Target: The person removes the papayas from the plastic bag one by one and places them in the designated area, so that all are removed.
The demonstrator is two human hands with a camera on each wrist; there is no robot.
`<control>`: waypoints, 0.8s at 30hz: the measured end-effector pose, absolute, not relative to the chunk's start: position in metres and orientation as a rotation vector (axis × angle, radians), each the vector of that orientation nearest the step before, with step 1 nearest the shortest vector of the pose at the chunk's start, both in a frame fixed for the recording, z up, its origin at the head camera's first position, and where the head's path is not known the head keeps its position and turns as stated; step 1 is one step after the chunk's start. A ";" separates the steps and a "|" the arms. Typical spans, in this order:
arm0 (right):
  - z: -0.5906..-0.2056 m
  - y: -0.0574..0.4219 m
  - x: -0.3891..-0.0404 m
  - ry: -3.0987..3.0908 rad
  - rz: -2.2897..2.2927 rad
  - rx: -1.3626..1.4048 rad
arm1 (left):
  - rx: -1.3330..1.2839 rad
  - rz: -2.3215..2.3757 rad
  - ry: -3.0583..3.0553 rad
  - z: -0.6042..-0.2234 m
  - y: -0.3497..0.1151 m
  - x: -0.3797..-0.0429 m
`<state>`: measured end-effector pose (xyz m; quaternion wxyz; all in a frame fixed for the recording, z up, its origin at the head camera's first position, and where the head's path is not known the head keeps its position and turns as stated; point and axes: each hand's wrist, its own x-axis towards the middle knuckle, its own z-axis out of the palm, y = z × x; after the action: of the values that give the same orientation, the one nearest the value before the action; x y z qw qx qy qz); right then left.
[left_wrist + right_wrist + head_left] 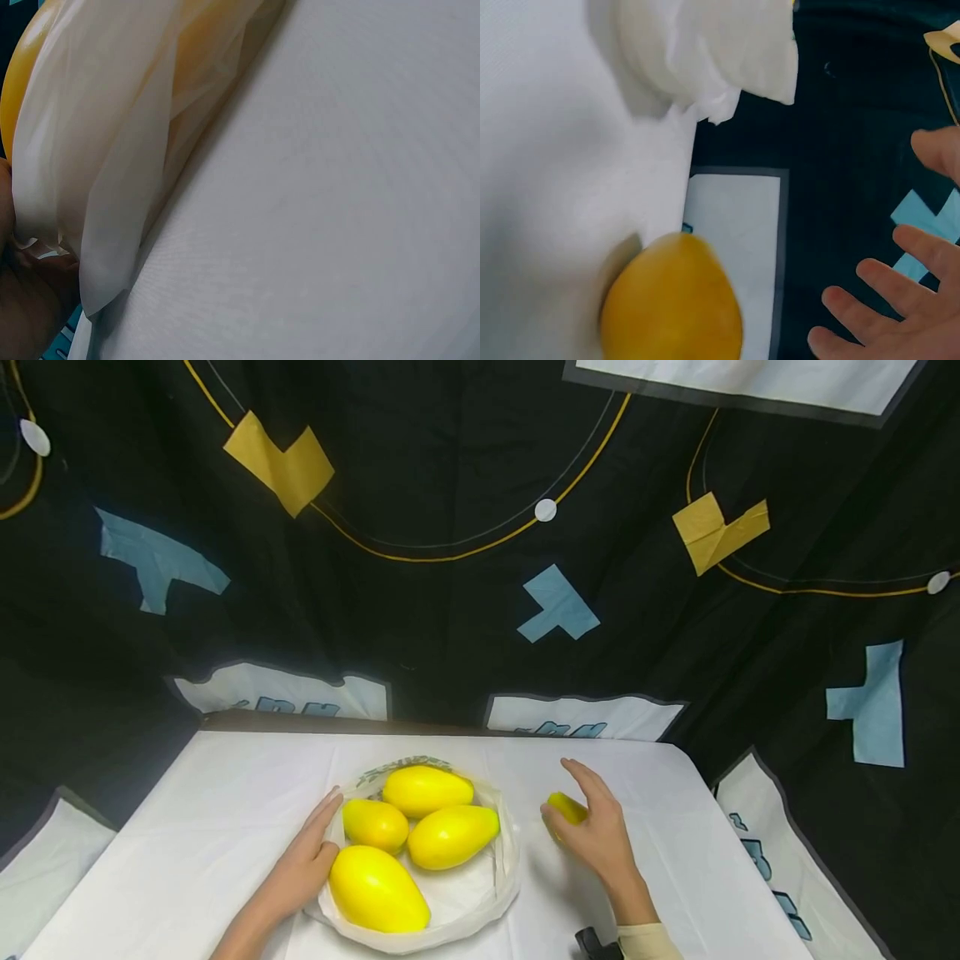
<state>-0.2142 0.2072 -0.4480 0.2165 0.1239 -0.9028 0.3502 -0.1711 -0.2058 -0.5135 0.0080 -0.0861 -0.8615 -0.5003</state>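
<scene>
A white plastic bag [491, 893] lies wide-mouthed on the table, with several yellow mangoes [382, 889] in it. At its left side my left hand [300, 860] holds the rim, the thumb near the closest mango and the fingers along the outside; the left wrist view shows the bag [112, 150] hanging over part of this hand. To the right of the bag, one more mango [567, 810] sits on the table, partly hidden by my right hand [600, 827]. The right wrist view shows the right hand [907, 300] with fingers spread, apart from that mango [675, 300].
A white cloth covers the table [225, 793]. Behind it hangs a black curtain [450, 635] with blue and gold tape pieces and white panels. Beside the right sleeve [648, 941] is a small black object [596, 943].
</scene>
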 end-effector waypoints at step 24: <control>-0.432 0.165 -0.216 -2.555 1.056 0.753 | -0.258 -1.571 -2.693 -0.515 -0.206 -0.171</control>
<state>-0.2156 0.1653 -0.4317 0.1376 0.2603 -0.8832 0.3649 -0.1713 -0.2058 -0.5146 0.0067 -0.0824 -0.8608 -0.5022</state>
